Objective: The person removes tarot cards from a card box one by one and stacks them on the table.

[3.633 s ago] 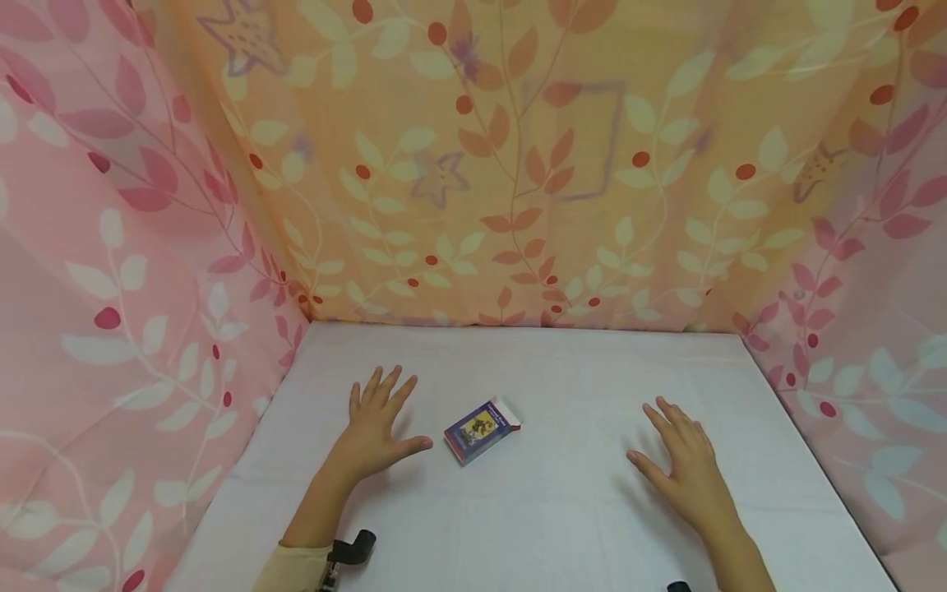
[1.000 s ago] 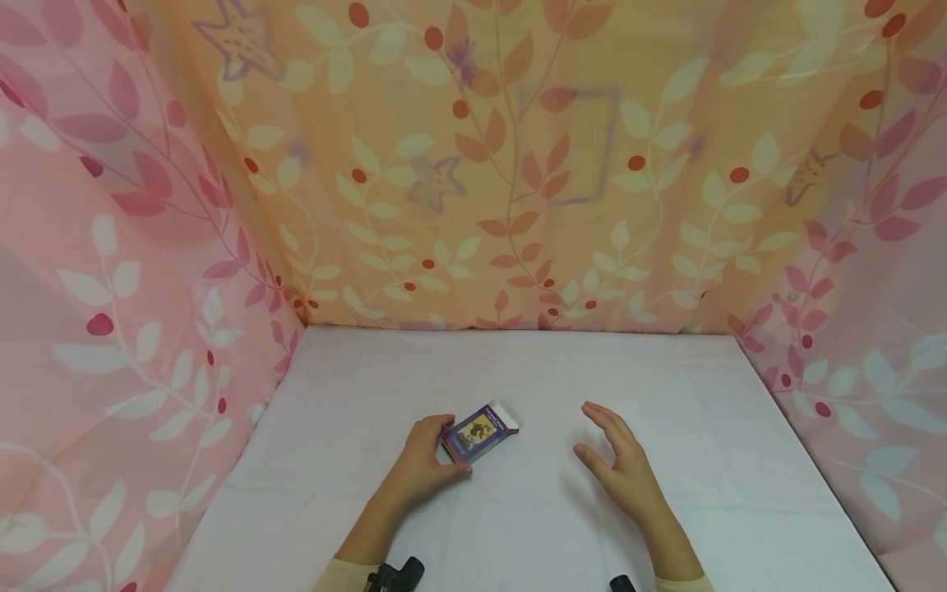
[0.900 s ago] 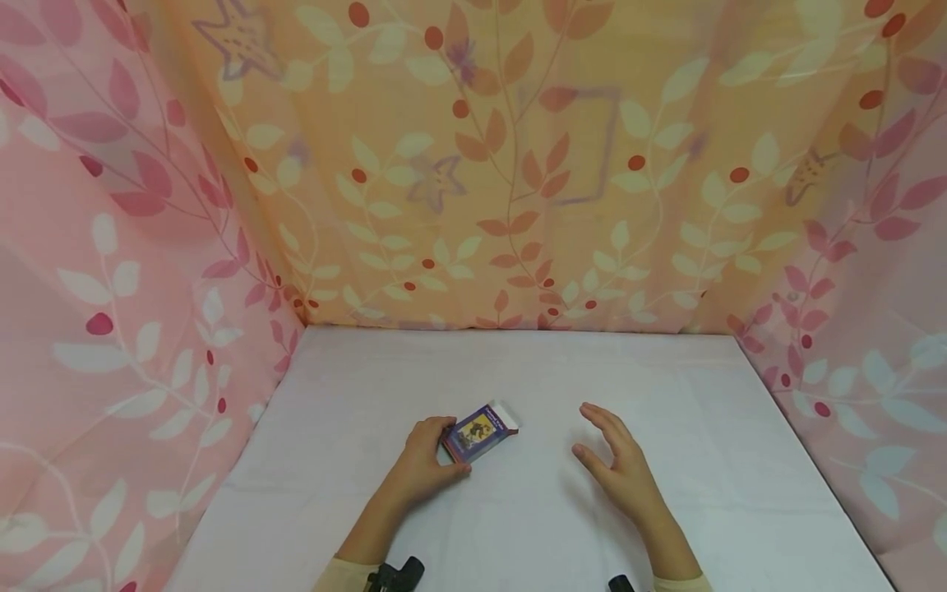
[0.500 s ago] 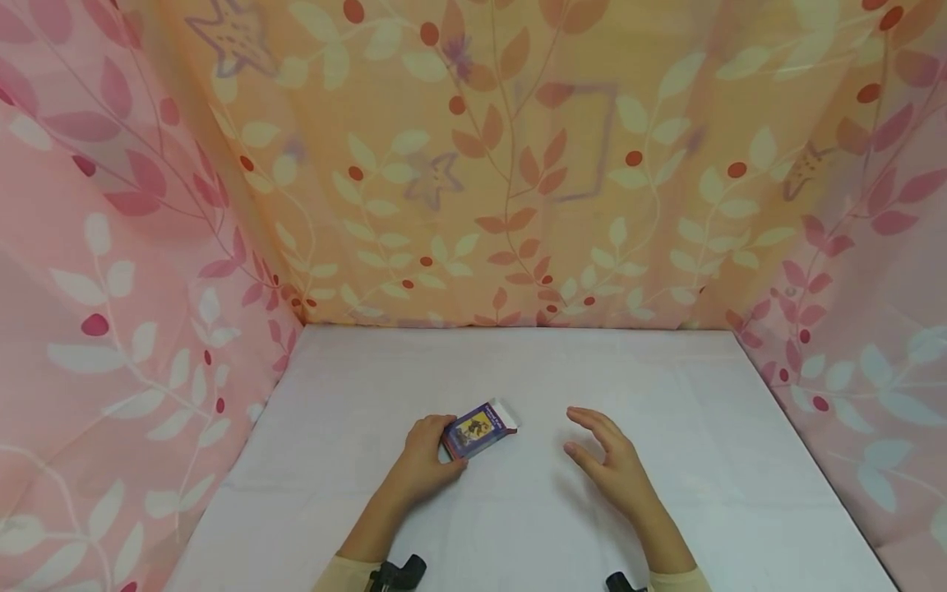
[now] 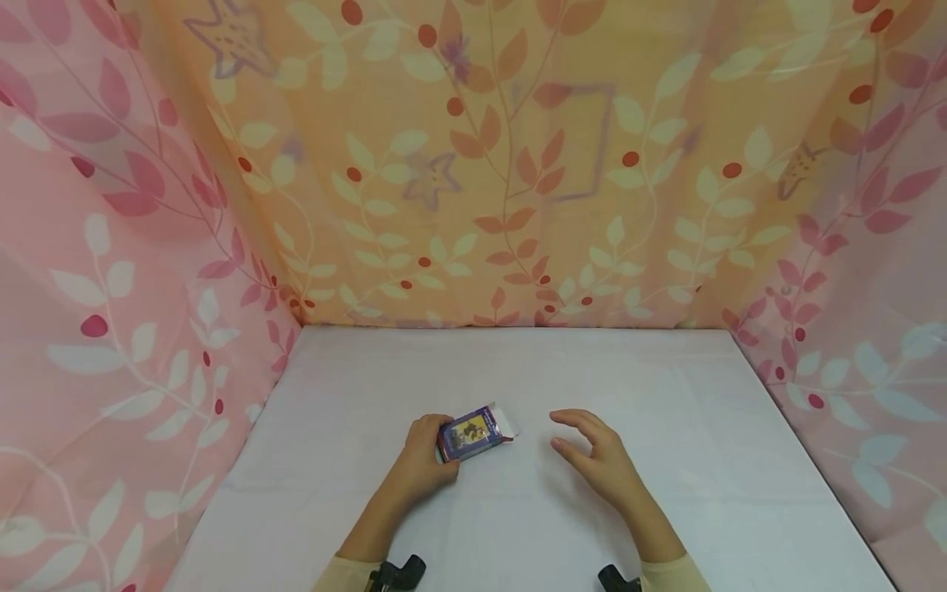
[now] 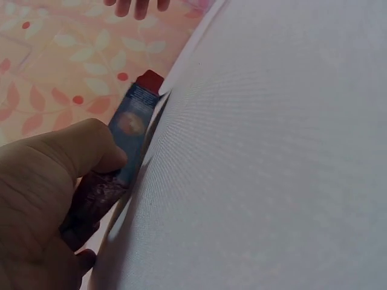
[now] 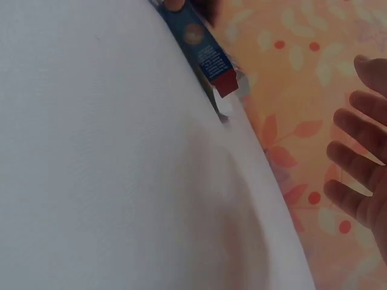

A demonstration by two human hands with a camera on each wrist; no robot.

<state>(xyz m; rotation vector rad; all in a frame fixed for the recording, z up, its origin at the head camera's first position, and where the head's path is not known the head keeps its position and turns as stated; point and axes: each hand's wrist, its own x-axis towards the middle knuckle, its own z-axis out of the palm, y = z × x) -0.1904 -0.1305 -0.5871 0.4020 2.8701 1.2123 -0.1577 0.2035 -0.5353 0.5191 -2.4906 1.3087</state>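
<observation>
A small blue card box (image 5: 470, 432) with a yellow picture on its face lies near the middle of the white table. Its white end flap (image 5: 505, 421) stands open on the right. My left hand (image 5: 427, 462) grips the box's left end, thumb on the near side and fingers on the far side. In the left wrist view the thumb presses the narrow side of the box (image 6: 134, 124), close over the cloth. To the right, my right hand (image 5: 601, 457) hovers apart from the box, fingers gently bent and holding nothing; its spread fingers show in the right wrist view.
White cloth covers the table (image 5: 518, 362). A yellow-orange leaf-patterned curtain (image 5: 473, 164) rises at the back edge, with pink curtains (image 5: 148, 345) along both sides. Black camera mounts (image 5: 399, 573) sit on both wrists.
My left hand has come in from the left and taken hold of the box, which has turned slightly and shifted a little left. My right hand has moved left toward it.
</observation>
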